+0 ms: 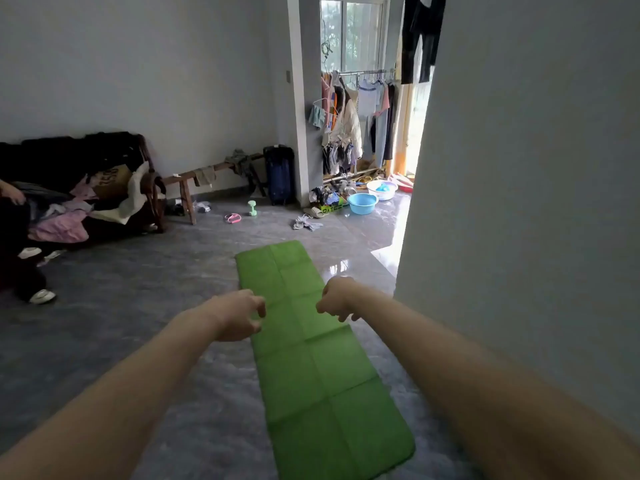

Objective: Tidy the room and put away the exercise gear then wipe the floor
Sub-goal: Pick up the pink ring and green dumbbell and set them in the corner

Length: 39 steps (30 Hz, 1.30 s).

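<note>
— Mat (pixel 311 358) lies flat on the floor (pixel 138 341), its long axis running away from the viewer, far end tilted slightly left. Room around it?

— Bare floor on its left; the wall (pixel 519 202) stands close along its right edge.

— Hands?

— Left hand (pixel 242 315) and right hand (pixel 337 299) hover over its middle, fingers curled, holding nothing.

— Other gear?

— Dumbbell (pixel 252 207) and pink band (pixel 233 218) beyond, near the bench (pixel 194 176).

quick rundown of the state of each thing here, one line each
green exercise mat: unrolled, flat on floor
left hand: empty, fingers curled, over mat
right hand: empty, fingers curled, over mat
green dumbbell: standing upright on floor
pink resistance band: lying loose on floor
blue basin: upright on floor
</note>
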### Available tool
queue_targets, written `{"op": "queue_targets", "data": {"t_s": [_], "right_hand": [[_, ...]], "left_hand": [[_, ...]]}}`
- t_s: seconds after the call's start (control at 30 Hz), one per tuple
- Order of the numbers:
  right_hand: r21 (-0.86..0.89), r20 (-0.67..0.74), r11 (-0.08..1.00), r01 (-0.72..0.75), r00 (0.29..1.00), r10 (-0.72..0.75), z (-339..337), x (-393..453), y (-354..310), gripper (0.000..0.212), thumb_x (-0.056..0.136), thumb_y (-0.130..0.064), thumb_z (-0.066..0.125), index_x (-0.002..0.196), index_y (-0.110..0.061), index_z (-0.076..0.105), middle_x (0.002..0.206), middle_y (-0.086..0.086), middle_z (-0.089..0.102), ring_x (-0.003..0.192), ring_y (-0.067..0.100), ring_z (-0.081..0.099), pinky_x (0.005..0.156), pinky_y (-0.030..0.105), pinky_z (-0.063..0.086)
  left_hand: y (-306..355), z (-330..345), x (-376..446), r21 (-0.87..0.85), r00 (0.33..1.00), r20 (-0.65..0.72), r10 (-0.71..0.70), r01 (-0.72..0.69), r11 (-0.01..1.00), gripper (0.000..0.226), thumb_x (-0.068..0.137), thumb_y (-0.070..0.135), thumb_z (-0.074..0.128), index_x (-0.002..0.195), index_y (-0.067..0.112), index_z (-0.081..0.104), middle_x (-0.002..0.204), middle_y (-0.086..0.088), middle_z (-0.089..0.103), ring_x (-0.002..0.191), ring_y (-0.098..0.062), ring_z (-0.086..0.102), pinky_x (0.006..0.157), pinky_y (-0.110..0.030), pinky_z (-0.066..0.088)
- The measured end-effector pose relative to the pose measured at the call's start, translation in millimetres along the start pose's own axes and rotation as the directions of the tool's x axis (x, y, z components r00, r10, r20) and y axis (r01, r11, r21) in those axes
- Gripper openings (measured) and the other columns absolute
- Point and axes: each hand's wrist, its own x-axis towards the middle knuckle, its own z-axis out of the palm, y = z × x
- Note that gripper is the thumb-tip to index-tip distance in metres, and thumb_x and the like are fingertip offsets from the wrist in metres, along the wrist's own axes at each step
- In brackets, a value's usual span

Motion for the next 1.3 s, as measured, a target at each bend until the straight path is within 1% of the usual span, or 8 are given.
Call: {"op": "queue_targets", "data": {"t_s": [0.1,0.3,0.47,0.63,0.73,0.83,1.07,1.3], "right_hand": [[0.018,-0.022,0.999,-0.032,0.999,0.033,8,23,-24,0.039,0.094,-0.023,0.055,0.124,0.002,0.057,0.104,0.014,0.061,0.078,0.025,0.066,0.065,0.033,0.056],[0.005,-0.12,1.0,-0.017,0.993,0.018,18,80,-98,0.032,0.091,-0.022,0.054,0.114,0.0,0.06,0.098,0.014,0.06,0.08,0.026,0.055,0.057,0.03,0.049],[0.057,-0.178,0.998,-0.022,0.984,0.031,32,127,-152,0.036,0.089,-0.024,0.056,0.118,-0.003,0.058,0.119,0.014,0.061,0.103,0.028,0.057,0.084,0.036,0.051],[0.032,-0.125,0.998,-0.047,0.991,0.05,31,151,-192,0.038,0.094,-0.022,0.052,0.123,0.001,0.058,0.124,0.017,0.06,0.103,0.029,0.058,0.084,0.035,0.049],[0.092,0.012,0.991,-0.098,0.995,0.097,33,169,-210,0.038,0.095,-0.026,0.054,0.122,0.0,0.058,0.107,0.012,0.061,0.085,0.025,0.059,0.08,0.039,0.055],[0.118,0.129,0.984,-0.134,0.984,0.119,42,188,-226,0.041,0.094,-0.029,0.055,0.125,-0.002,0.055,0.099,0.008,0.057,0.087,0.024,0.062,0.082,0.041,0.055],[0.127,0.117,0.98,-0.155,0.983,0.141,34,240,-255,0.041,0.095,-0.028,0.055,0.127,-0.001,0.055,0.105,0.011,0.059,0.089,0.024,0.061,0.082,0.041,0.054],[0.157,0.091,0.973,-0.171,0.983,0.158,12,322,-282,0.042,0.096,-0.027,0.053,0.131,-0.003,0.052,0.125,0.015,0.06,0.1,0.027,0.064,0.089,0.044,0.054]], "left_hand": [[-31,-1,14,-0.038,0.998,-0.043,-0.042,0.04,0.998,0.04,0.088,0.036,0.058,0.127,0.029,0.053,0.138,-0.001,0.043,0.125,-0.023,0.049,0.105,-0.044,0.04],[-116,-14,46,-0.061,0.999,-0.037,-0.002,-0.001,0.998,0.039,0.088,0.032,0.06,0.126,0.025,0.055,0.136,-0.003,0.044,0.122,-0.023,0.05,0.104,-0.04,0.041],[-187,-26,64,-0.093,0.999,-0.028,0.039,-0.041,0.995,0.037,0.089,0.027,0.058,0.125,0.02,0.056,0.134,-0.006,0.046,0.12,-0.023,0.051,0.104,-0.033,0.04],[-244,-33,75,0.016,0.999,0.015,0.049,-0.049,0.999,0.035,0.09,0.032,0.053,0.123,0.021,0.057,0.133,-0.005,0.046,0.124,-0.024,0.048,0.104,-0.036,0.04],[-272,-36,83,0.026,0.997,0.053,0.064,-0.066,0.998,0.035,0.089,0.034,0.053,0.122,0.022,0.057,0.133,-0.004,0.046,0.124,-0.023,0.048,0.105,-0.035,0.04],[-298,-42,95,-0.007,0.995,0.07,0.067,-0.066,0.998,0.033,0.088,0.031,0.055,0.12,0.021,0.058,0.132,-0.005,0.048,0.122,-0.023,0.05,0.104,-0.032,0.04],[-344,-57,135,-0.085,0.997,0.03,0.074,-0.072,0.994,0.029,0.09,0.025,0.056,0.117,0.017,0.061,0.12,-0.008,0.054,0.113,-0.024,0.054,0.093,-0.025,0.04],[-398,-80,201,-0.096,0.99,0.001,0.141,-0.14,0.985,0.032,0.094,0.021,0.054,0.125,0.013,0.055,0.131,-0.004,0.044,0.101,-0.016,0.045,0.095,-0.017,0.033]]}}
